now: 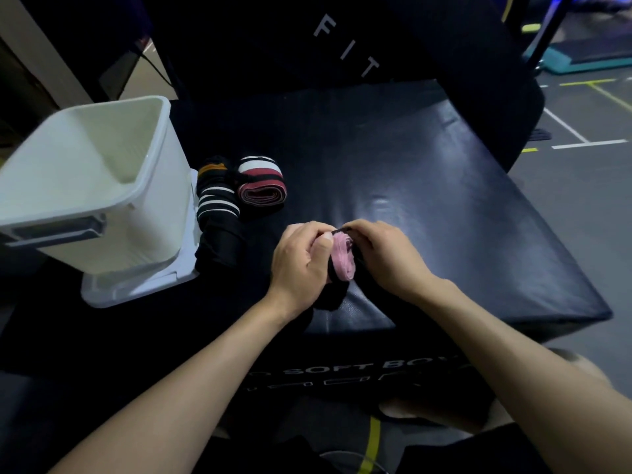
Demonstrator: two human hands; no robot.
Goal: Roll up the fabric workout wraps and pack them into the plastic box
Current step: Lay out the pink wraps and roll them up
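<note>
A: Checking, left to right: white plastic box (pixel 102 172) stands open; two rolled striped fabric wraps (pixel 239 186) lie beside it.

B: Left hand (pixel 301 265), right hand (pixel 383 254) grip the pink-and-black wrap (pixel 343 258) above the bench (pixel 444 200). Slack grip risks unrolling.

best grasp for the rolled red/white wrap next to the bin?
Pinch the rolled red/white wrap across its striped sides, coming from above. It lies on its side on the black soft box, spiral end toward the camera; the striped black wrap crowds its left, so favour the right.
</note>
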